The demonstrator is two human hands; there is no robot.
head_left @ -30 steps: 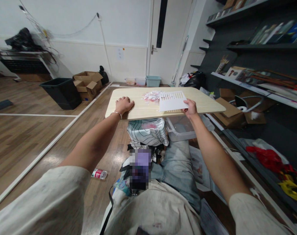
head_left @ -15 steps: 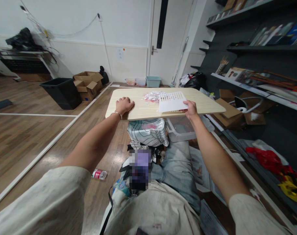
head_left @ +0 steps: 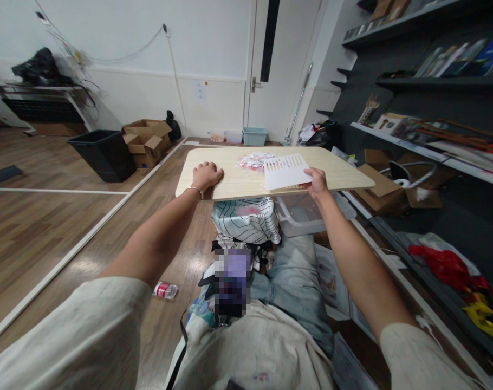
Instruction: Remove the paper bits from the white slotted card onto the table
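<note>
My left hand (head_left: 207,175) rests on the left part of a pale wooden tabletop (head_left: 339,169), fingers spread and holding nothing. Pinched at its right edge by my right hand (head_left: 318,182) is a white sheet (head_left: 287,176) with rows of slots cut out of it. The sheet is tilted above the board, and something reddish shows under my right fingers, too small to name. Between my hands lies a heap of small white paper pieces (head_left: 255,160), some with pink on them. The sheet's left edge overlaps the heap's right side.
Below the board are a patterned cloth-covered block (head_left: 244,222) and a clear plastic bin (head_left: 299,219). A bottle (head_left: 165,290) lies on the floor at left. A black bin (head_left: 104,157) and cardboard boxes (head_left: 147,142) stand farther back. Dark shelves (head_left: 437,103) line the right side.
The lower edge of the white sheet has dipped slightly toward me in my right hand. My left hand stays in place on the board.
</note>
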